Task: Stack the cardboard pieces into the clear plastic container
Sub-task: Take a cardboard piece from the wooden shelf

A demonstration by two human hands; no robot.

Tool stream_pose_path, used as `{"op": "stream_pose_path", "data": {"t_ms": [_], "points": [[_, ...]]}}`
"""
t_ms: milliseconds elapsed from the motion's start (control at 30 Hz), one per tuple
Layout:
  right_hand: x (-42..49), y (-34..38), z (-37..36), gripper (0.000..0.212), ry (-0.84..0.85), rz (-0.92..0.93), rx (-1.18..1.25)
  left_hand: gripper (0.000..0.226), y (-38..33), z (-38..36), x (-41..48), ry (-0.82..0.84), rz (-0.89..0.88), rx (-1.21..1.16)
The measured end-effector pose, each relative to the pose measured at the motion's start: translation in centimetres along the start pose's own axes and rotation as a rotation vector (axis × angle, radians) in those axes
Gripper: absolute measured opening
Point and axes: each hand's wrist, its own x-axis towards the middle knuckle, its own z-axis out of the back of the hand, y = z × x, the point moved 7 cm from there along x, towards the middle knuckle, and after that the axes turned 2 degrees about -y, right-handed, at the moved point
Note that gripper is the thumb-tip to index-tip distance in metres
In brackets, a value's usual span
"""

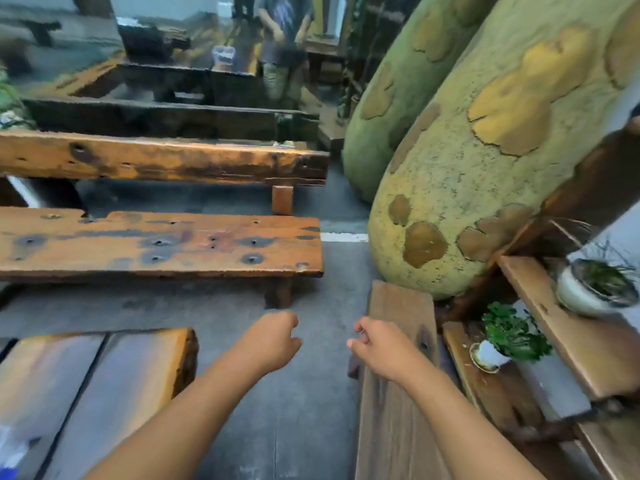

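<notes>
- Cardboard pieces do not show anywhere in the head view; neither does a clear plastic container that I can name with confidence; a pale, blurred, see-through scrap sits at the bottom left edge on the near wooden slab, but what it is cannot be told.
- Direction from hands to the task's things therefore cannot be read here; long axis of the pieces likewise unknown; my judgement is that the hands must first travel or the view must turn before any pick.
- Left hand hangs over the grey floor, fingers curled into a loose fist; nothing visible inside it.
- Right hand hovers above the near end of a plank that runs away from the viewer; fingers bent inward, thumb and forefinger close together; whether something small is pinched there cannot be told.
- Both hands lie near each other, apart, neither touching wood; if the blurred scrap is the goal, the left is the nearer, since it lies well off to the left and behind the wrist.
- Further out: a low bench with dark knot marks ahead; a green mottled form to the right; a small potted plant just beside the plank.
</notes>
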Motion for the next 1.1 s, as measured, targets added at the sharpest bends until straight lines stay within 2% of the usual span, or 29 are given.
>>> {"op": "stream_pose_path", "data": {"t_ms": [233, 400, 600, 800, 1033, 1100], "points": [[-8.1, -18.7, 12.4, 0.029, -0.332, -0.409, 0.180, 0.039, -24.1, -5.0, 5.5, 0.179, -0.492, 0.174], [-16.0, -26.3, 18.1, 0.022, -0.541, -0.650, 0.228, 0.030, -38.6, -7.3, 5.7, 0.278, -0.824, 0.217], [-21.5, -30.4, 25.5, 0.031, -0.689, -0.839, 0.141, 0.028, -52.9, -9.1, 4.6, 0.350, -1.151, 0.217], [-24.8, -32.5, 34.2, 0.043, -0.835, -0.943, 0.060, 0.033, -65.2, -7.0, 3.0, 0.327, -1.387, 0.138], [-28.9, -33.9, 43.7, 0.037, -1.040, -1.011, -0.064, 0.029, -76.7, -4.3, 0.0, 0.352, -1.533, 0.001], [-30.3, -34.7, 46.2, 0.032, -1.107, -1.031, -0.067, 0.035, -79.9, -3.4, -0.8, 0.343, -1.559, -0.043]]}}
